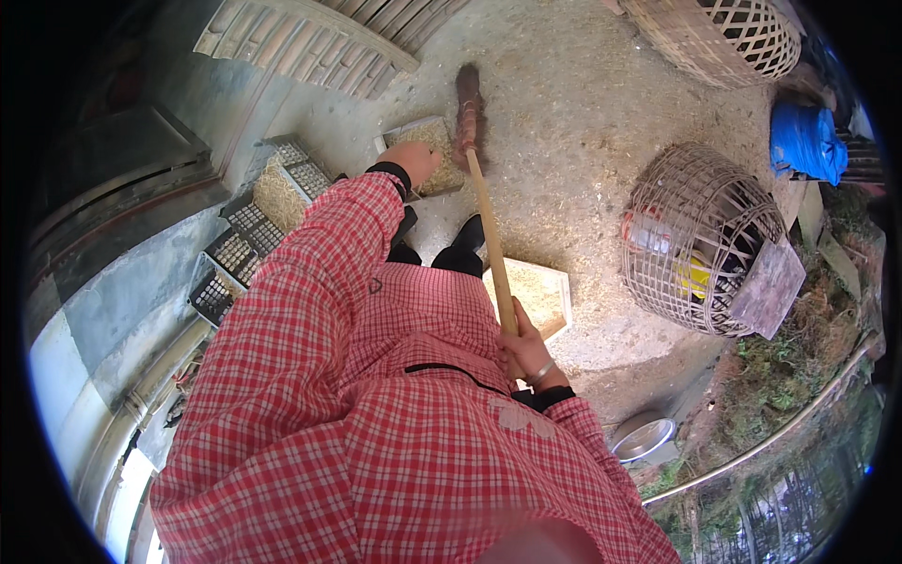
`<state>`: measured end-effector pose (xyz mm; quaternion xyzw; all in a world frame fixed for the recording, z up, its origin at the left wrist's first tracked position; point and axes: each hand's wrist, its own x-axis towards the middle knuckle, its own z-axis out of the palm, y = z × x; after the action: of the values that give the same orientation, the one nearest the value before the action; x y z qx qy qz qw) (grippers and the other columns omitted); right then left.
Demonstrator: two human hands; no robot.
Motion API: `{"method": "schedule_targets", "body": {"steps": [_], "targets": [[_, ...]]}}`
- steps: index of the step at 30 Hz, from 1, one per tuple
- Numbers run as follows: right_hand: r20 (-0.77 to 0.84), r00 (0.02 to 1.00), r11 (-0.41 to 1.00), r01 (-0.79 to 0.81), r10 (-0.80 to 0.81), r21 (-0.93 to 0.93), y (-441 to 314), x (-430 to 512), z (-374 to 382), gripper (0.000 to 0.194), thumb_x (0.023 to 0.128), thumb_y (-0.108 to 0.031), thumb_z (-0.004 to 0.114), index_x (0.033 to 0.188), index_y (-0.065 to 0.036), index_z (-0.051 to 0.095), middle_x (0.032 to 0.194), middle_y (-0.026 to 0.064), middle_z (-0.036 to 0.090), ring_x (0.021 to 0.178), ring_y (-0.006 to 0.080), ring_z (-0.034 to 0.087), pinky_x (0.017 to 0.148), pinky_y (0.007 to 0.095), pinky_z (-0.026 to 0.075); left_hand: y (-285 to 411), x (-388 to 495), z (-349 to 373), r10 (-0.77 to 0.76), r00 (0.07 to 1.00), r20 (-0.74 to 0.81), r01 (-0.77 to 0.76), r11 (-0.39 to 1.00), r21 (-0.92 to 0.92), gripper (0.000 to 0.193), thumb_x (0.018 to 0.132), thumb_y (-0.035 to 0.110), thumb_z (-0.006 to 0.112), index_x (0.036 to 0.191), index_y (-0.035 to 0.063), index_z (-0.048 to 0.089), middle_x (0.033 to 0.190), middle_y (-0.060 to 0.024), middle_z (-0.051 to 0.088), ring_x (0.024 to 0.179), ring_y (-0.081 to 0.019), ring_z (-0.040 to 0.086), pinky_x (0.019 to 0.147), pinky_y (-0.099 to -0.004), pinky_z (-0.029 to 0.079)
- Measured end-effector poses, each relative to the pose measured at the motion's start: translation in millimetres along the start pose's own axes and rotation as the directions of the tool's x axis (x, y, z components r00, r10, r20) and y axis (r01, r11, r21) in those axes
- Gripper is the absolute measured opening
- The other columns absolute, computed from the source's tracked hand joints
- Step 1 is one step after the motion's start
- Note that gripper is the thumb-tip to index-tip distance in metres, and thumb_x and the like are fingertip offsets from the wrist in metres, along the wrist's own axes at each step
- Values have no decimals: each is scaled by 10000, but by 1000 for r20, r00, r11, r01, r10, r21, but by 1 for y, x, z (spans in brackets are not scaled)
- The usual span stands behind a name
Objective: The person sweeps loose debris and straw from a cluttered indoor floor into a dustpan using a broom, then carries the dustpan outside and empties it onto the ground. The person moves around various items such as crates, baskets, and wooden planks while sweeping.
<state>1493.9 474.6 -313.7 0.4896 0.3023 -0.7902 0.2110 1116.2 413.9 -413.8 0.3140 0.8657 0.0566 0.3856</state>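
My right hand [530,351] grips the pale wooden handle of a broom [493,247] close to my waist. The handle runs away from me to a dark reddish-brown brush head on the littered floor. My left hand [416,161] is reached out with curled fingers over a shallow wooden tray [449,189] of grain-like bits, left of the brush head; whether it holds anything cannot be told. Another light-rimmed wooden tray [566,299] with pale bits lies partly behind the broom handle, right of my boots [468,236].
Dark plastic crates [246,236] and straw line the left wall. A slatted wooden rack [303,53] stands upper left. Woven bamboo baskets [694,233] are at the right and upper right [719,42], near a blue bundle [807,144]. A metal basin [643,437] lies lower right.
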Motion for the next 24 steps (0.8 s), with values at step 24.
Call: {"method": "schedule_targets", "body": {"steps": [24], "targets": [[-111,991,-474,-131,-70,-871,-231,59,-17,905,746,47,553,1466,-307,134,1021,255,626,956,368,625,796,437,504,-85,-210,50,-310,942,-128,222,862,-456,417,886,351,442,886,-27,618,841,-256,608,810,-431,575,741,-468,445]]}}
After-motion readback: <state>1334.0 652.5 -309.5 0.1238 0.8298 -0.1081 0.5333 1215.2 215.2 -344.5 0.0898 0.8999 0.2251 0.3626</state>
